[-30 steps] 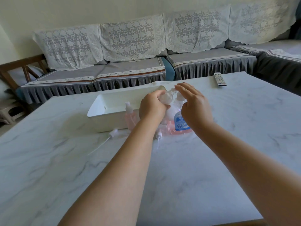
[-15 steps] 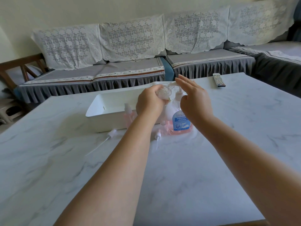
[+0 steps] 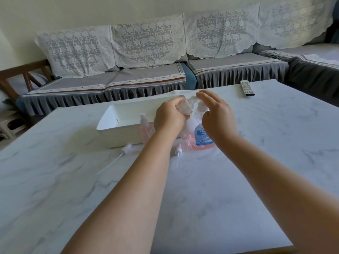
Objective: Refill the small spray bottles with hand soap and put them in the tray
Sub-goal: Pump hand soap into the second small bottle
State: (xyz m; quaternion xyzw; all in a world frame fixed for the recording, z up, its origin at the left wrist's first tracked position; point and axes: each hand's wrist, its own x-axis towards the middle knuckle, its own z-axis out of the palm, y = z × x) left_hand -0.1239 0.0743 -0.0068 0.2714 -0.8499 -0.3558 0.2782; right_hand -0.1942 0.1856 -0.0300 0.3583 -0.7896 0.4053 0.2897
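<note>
My left hand (image 3: 169, 118) is closed around a small clear spray bottle (image 3: 186, 107), held tilted under the spout of the hand soap pump. The pink hand soap bottle (image 3: 202, 138) with a blue label stands on the marble table. Over its pump head hovers my right hand (image 3: 217, 116), flat, fingers spread. The white tray (image 3: 117, 123) sits just behind and left of my hands. A small pink-filled spray bottle (image 3: 145, 130) stands against the tray's front wall. Two loose spray tops with tubes lie on the table: one (image 3: 126, 149) at the left, one (image 3: 178, 153) by my left wrist.
A remote control (image 3: 247, 88) lies at the table's far right. A grey sofa (image 3: 146, 74) with lace covers runs behind the table and around the right side. A wooden chair frame (image 3: 22, 76) stands at the far left.
My left hand has lifted the small bottle a little higher toward the pump spout, and my right hand has risen with fingers stretched over the pump head.
</note>
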